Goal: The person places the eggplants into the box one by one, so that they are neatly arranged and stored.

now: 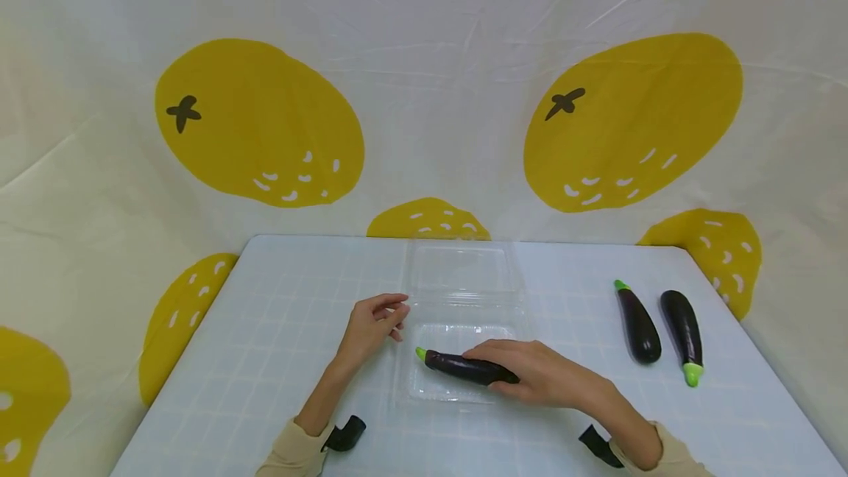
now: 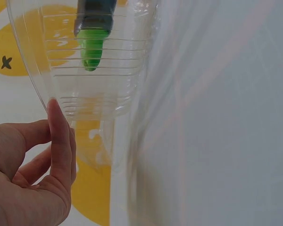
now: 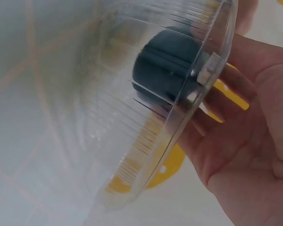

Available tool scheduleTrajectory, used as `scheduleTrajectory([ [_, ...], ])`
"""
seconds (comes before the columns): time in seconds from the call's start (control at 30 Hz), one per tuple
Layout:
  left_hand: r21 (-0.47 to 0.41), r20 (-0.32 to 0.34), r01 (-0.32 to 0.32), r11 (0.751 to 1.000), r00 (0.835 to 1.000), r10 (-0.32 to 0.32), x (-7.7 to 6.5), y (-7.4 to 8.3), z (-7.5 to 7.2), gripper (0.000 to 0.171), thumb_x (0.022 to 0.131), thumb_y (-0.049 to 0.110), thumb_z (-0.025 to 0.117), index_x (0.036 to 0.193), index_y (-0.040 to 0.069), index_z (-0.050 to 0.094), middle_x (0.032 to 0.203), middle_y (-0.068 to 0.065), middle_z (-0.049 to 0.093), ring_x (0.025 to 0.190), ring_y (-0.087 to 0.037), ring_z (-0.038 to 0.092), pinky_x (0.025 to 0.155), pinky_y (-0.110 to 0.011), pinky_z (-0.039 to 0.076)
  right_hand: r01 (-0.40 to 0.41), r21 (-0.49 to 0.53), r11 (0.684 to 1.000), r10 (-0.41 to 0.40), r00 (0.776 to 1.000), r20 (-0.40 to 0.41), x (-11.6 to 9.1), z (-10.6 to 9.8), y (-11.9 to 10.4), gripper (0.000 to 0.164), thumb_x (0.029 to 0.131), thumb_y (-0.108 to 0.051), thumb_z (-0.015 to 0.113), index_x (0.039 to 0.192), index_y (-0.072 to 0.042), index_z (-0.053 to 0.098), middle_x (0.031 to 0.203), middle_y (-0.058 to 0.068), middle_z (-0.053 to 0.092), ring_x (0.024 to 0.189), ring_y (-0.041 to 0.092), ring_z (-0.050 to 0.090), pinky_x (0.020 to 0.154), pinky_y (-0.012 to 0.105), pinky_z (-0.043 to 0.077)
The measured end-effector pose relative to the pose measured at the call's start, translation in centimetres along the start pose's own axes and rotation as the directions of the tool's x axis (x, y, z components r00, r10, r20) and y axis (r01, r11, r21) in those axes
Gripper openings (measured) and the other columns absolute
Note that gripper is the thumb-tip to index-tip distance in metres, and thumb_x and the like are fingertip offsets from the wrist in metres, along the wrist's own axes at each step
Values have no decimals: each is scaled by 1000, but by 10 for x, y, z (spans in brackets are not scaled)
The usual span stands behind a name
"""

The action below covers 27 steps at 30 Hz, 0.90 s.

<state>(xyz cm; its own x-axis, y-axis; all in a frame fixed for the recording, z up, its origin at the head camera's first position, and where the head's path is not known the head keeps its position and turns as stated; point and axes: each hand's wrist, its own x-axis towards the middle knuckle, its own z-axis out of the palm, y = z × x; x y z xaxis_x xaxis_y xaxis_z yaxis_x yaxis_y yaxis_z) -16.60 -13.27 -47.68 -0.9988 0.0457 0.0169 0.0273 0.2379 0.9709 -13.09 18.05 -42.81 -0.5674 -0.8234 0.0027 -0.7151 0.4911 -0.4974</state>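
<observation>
A dark eggplant [image 1: 457,365] with a green stem end lies across the base of a hinged clear plastic container [image 1: 433,391]. My right hand [image 1: 530,370] grips its thick end from above, thumb on the near side. Through the clear wall in the right wrist view, the eggplant's rounded dark end [image 3: 165,66] shows inside the container, with my right hand [image 3: 240,113] behind the rim. My left hand [image 1: 374,326] is at the container's left edge, fingers loosely bent. In the left wrist view, a fingertip of the left hand [image 2: 56,155] comes right at the rim, below the green stem [image 2: 90,47].
Two more eggplants lie on the right of the table, one with its green end [image 1: 639,326] pointing away, the other [image 1: 682,330] pointing nearer. The container's open lid [image 1: 460,267] lies flat toward the back edge. A patterned cloth [image 1: 444,131] hangs behind the table.
</observation>
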Motion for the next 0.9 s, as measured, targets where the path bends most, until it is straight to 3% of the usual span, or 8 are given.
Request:
scheduleTrajectory([
  [0.67, -17, 6, -9, 1000, 1000, 9, 0, 0, 1, 31, 97, 10, 73, 123, -4, 70, 97, -11, 70, 61, -19, 65, 61, -25, 59, -32, 134, 990, 17, 993, 114, 1, 4, 11, 48, 100, -16, 69, 145, -22, 56, 140, -6, 60, 120, 10, 59, 100, 34, 53],
  [0.9, -15, 6, -26, 1000, 1000, 26, 0, 1, 0, 30, 96, 10, 73, 123, -5, 70, 98, -12, 70, 60, -19, 65, 60, -26, 59, -9, 202, 979, -23, 987, 156, 3, 4, 13, 46, 101, -14, 67, 145, -18, 56, 140, -2, 61, 120, 12, 58, 102, 33, 51],
])
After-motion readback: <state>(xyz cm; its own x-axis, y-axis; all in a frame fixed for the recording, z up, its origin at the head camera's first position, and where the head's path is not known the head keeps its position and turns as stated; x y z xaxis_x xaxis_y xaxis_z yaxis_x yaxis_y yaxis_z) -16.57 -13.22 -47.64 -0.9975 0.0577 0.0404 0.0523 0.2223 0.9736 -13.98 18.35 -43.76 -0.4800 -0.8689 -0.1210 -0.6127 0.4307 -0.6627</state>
